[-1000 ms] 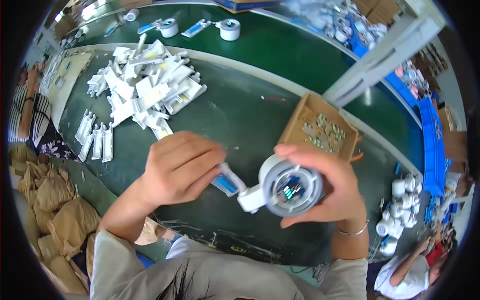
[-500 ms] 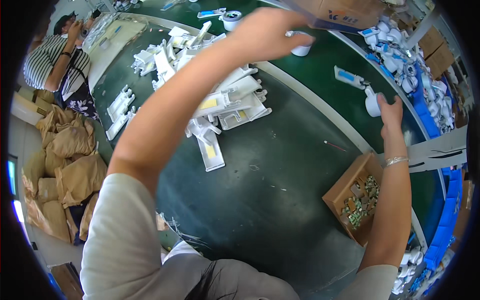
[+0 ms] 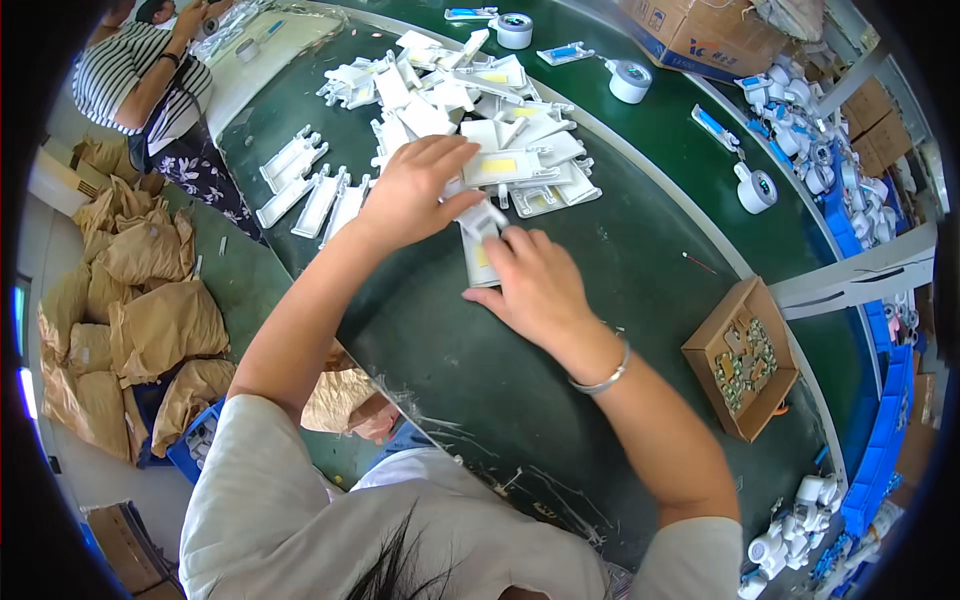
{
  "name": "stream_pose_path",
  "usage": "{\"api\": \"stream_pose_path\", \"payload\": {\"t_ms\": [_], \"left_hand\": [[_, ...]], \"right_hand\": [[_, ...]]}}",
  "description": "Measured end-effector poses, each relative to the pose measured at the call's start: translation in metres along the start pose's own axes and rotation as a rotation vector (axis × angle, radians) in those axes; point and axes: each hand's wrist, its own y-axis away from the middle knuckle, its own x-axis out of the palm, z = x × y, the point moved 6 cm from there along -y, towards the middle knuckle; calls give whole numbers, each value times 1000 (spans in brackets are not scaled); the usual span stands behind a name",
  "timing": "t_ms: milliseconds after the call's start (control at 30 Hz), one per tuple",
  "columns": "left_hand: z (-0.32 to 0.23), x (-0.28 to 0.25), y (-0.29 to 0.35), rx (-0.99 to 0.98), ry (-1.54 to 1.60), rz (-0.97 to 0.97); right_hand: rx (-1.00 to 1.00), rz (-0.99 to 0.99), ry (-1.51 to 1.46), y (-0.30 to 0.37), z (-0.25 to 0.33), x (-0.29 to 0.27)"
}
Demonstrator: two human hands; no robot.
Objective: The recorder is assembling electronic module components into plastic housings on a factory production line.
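Note:
A heap of white plastic casings (image 3: 520, 165), several with a yellow patch, lies on the dark green table in front of me. My right hand (image 3: 545, 285) grips a single white plastic casing (image 3: 480, 262) at the heap's near edge, its thumb at the lower end and fingers along the side. My left hand (image 3: 415, 195) is over the heap's near left side, thumb apart from the bent fingers, with nothing visible in it. Part of the heap is hidden behind that hand. Several more casings (image 3: 290, 165) lie in a row to the left.
An open cardboard box (image 3: 745, 405) of small green and tan parts stands at right. On the green belt beyond sit round white units (image 3: 757, 190) with blue-faced pieces wired to them. Blue bins (image 3: 885, 440) line the far right. Brown sacks (image 3: 165, 330) and a person in stripes (image 3: 130, 85) are at left.
Both hands have come back from the belt to the heap. The round white units they were touching now stand on the belt. My right hand has taken hold of a casing.

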Motion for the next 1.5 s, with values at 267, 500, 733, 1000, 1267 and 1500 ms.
{"api": "stream_pose_path", "payload": {"t_ms": [267, 500, 733, 1000, 1267, 1500], "left_hand": [[-5, -10, 17, -35, -27, -56], [120, -70, 114, -439, -189, -151], [249, -66, 134, -843, -206, 305], [202, -67, 146, -626, -60, 253], [176, -76, 156, -599, -101, 157], [131, -85, 166, -530, -134, 172]], "right_hand": [[116, 59, -246, 59, 3, -11], [43, 47, -190, 65, 41, -36], [-241, 91, -171, -38, 110, 33], [-272, 53, -103, -105, 122, 87], [-265, 152, -140, -105, 145, 116], [-217, 141, -225, -69, 165, 104]]}}
